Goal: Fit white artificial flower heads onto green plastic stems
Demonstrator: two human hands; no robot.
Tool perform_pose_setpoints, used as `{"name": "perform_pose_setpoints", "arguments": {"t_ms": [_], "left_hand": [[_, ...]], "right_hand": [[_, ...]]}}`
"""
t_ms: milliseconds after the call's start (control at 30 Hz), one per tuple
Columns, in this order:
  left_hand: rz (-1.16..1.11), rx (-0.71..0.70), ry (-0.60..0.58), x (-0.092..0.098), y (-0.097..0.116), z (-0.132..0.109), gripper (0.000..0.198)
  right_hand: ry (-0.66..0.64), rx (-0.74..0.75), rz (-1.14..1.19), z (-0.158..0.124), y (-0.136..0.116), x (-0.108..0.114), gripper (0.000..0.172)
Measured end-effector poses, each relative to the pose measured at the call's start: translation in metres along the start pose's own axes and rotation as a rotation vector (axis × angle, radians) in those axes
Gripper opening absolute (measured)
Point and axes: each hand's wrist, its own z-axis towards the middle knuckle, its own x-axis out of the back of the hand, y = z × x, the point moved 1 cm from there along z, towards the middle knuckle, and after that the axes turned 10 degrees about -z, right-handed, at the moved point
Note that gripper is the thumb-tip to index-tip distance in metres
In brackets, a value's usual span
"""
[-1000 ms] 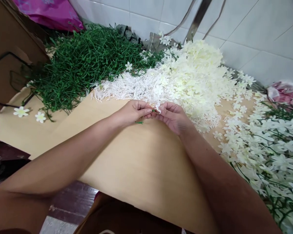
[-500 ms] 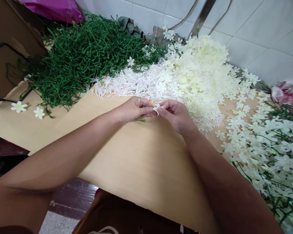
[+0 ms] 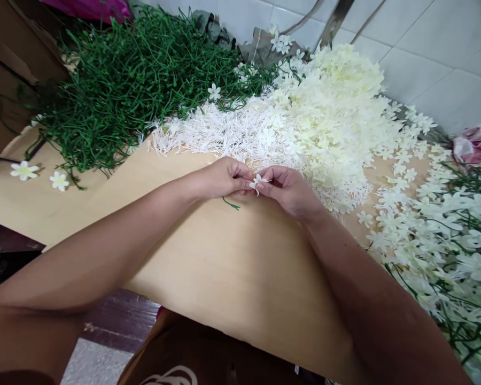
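My left hand (image 3: 224, 179) pinches a thin green stem (image 3: 231, 204), whose tail hangs out below my fingers over the tan board (image 3: 208, 267). My right hand (image 3: 291, 190) pinches a small white artificial flower (image 3: 257, 183) right at the left fingertips, so both hands meet at the flower. Just beyond my hands lies a spread of white plastic stamens (image 3: 232, 131). A big heap of cream fabric petals (image 3: 336, 107) lies behind my right hand.
A mound of green plastic stems (image 3: 136, 80) fills the back left. Assembled flower sprigs (image 3: 444, 235) pile at the right. Two loose flowers (image 3: 36, 175) lie on the board at left. A cardboard box (image 3: 8, 64) stands far left, a white tiled wall (image 3: 436, 48) behind.
My hands stay together at the flower, which has turned between my fingertips so its petals now show. The green stem's tail hangs lower. The view has tipped slightly downward.
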Motion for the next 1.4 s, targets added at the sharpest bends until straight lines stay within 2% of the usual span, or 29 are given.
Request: {"name": "perform_pose_setpoints", "arguments": {"t_ms": [300, 500, 833, 1000, 1167, 1400], "left_hand": [[0.02, -0.018, -0.032, -0.0004, -0.0017, 0.0002, 0.008], [0.06, -0.036, -0.018, -0.0022, -0.004, -0.0008, 0.012], [0.066, -0.043, 0.029, -0.0057, -0.0004, 0.0007, 0.013], [0.145, -0.048, -0.009, 0.0003, 0.0031, -0.0009, 0.019], [0.143, -0.08, -0.081, 0.0016, 0.0033, -0.0036, 0.023], [0.101, -0.051, -0.021, -0.0071, 0.0001, -0.0038, 0.025]], "right_hand": [[-0.092, -0.02, -0.038, -0.0001, -0.0022, 0.0046, 0.036], [-0.103, 0.008, -0.057, -0.0001, -0.0016, 0.0032, 0.036], [0.017, -0.015, -0.06, -0.0014, 0.0001, 0.0015, 0.038], [0.106, 0.021, 0.036, -0.0031, -0.0014, 0.0007, 0.035], [0.049, 0.037, 0.063, -0.004, -0.0028, -0.0008, 0.03], [-0.017, 0.051, 0.025, -0.0043, -0.0016, -0.0017, 0.029]]}}
